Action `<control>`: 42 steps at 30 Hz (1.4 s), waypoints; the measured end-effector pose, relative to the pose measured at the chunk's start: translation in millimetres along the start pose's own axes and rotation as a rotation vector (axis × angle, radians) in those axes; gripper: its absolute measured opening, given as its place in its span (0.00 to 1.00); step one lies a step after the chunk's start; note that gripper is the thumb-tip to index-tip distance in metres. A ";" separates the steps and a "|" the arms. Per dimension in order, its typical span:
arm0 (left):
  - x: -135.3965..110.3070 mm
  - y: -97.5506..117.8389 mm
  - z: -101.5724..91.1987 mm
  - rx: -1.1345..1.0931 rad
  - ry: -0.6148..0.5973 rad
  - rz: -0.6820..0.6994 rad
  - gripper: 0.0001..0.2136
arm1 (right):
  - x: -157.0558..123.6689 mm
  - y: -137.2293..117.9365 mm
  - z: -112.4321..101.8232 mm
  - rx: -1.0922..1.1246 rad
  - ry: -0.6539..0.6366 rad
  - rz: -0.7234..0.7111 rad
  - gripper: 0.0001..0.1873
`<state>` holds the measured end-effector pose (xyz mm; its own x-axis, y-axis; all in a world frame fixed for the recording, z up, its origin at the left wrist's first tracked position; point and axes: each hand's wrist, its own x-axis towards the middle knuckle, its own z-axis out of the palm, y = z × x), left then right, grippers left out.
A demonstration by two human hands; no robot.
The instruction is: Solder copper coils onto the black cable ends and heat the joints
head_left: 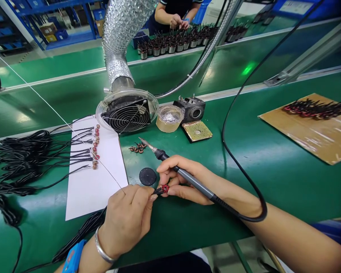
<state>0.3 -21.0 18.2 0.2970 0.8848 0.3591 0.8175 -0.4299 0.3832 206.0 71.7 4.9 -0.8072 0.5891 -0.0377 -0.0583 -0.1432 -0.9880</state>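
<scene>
Nearest you, a silver bangle [102, 248] and a blue wrist strap [74, 258] sat behind your left grip [127, 218], beside a black cable bundle [89, 227] on the green table [290, 182]. That grip was pinched narrow on a black cable end [158, 191], and a thin solder wire [28, 84] ran to it from the upper left. Your right grip [195, 169] held the small red stator [165, 188] between thumb and fingers, at the cable end; I could not tell whether the two were joined. The same hand carried the soldering iron [196, 184], its tip pointing away from the stator.

The step in hand looked like lining up cable and stator, and the next move seemed to call for a steady pinch on both, with the iron's tip kept clear of your fingers.

Just beyond the grips lay a black disc [147, 176], then a cluster of tiny wound parts [138, 148]. Left of them, cabled coils [96, 149] lined a white sheet [82, 201]. Farther off stood a sponge tray [198, 131], a round tub [169, 123] and an extractor fan [127, 118]; beyond those, a co-worker's hands [180, 22].
</scene>
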 end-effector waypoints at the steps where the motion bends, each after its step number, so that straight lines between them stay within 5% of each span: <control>1: -0.2 0.1 0.1 -0.006 -0.001 -0.002 0.03 | 0.3 -1.3 0.5 -0.003 0.002 0.006 0.19; 9: -2.7 0.7 2.2 -0.062 -0.027 -0.042 0.08 | 1.8 -0.9 2.1 -0.027 0.012 -0.012 0.20; 35: 0.3 5.2 1.9 -0.171 -0.050 -0.171 0.04 | -0.9 -0.6 5.5 -0.045 0.031 -0.070 0.22; 42: -0.8 5.3 3.8 -0.256 -0.089 -0.237 0.05 | -0.4 1.1 18.4 -0.388 0.151 -0.275 0.23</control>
<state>6.3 -23.3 16.7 0.1649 0.9727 0.1631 0.7223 -0.2317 0.6517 195.5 56.6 6.6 -0.6971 0.6759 0.2391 -0.0112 0.3231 -0.9463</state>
